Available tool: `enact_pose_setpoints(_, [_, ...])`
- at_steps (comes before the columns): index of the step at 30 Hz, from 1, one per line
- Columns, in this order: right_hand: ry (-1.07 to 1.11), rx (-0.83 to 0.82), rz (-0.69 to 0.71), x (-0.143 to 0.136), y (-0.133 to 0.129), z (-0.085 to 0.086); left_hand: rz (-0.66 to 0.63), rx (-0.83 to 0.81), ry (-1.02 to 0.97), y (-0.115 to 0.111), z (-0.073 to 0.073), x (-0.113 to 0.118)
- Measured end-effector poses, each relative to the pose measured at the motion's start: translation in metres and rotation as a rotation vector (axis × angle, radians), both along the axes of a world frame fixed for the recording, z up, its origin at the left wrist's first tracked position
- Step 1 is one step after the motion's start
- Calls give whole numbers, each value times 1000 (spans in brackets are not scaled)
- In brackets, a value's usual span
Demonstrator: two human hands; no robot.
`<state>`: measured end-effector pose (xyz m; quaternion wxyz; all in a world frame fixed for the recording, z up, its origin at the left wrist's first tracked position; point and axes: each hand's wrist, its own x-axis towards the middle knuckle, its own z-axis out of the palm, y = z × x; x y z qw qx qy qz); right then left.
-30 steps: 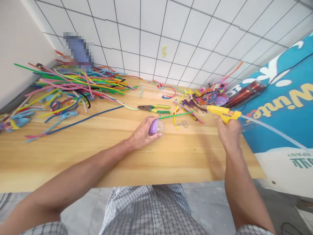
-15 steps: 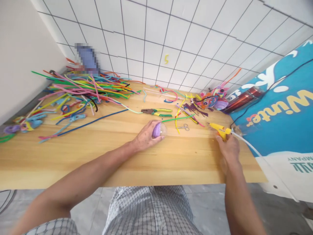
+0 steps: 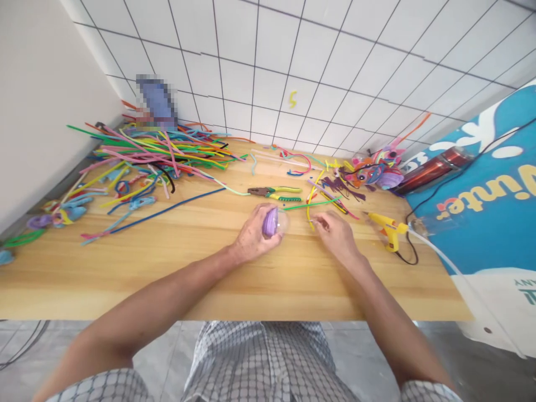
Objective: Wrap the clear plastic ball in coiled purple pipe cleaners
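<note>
My left hand is closed round a clear plastic ball partly covered by coiled purple pipe cleaner. My right hand is at the lower end of a yellow pipe cleaner, its fingertips pinched together. Its fingers cover the spot where the small scissors lay, so what they grip is hidden. Pliers with green and yellow handles lie just beyond my left hand, beside a green pipe cleaner. Right of my right hand, a yellow glue gun rests on the table.
A big heap of coloured pipe cleaners fills the back left of the wooden table. Finished-looking pipe-cleaner figures sit at the back right near a dark red cylinder. A black cord crosses the blue banner.
My right hand has let go of the glue gun, leaving it on the table, and moved left to where the scissors lay. My left hand still holds the ball.
</note>
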<state>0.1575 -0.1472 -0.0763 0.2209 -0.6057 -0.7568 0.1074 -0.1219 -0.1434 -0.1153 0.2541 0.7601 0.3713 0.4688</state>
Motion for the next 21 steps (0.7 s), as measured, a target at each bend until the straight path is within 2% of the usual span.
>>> enact_pose_setpoints(2, [-211, -23, 66, -19, 21, 3, 111, -7, -68, 1, 2, -2])
enact_pose_setpoints(4, [-317, -49, 90, -33, 39, 3, 201, -45, -138, 4, 4, -4])
enact_pose_setpoints(7, [-380, -79, 103, -47, 57, -2, 237, -121, -207, 11, 5, -8])
enact_pose_setpoints(11, [-452, -88, 126, -50, 63, 2, 104, -138, -155, 14, 6, -10])
enact_pose_setpoints(15, [-497, -49, 141, -42, 57, 26, -106, -61, 21, 5, 7, -4])
enact_pose_setpoints(21, [-544, 224, 271, -38, 44, 61, -145, -101, 100, -3, 12, 0])
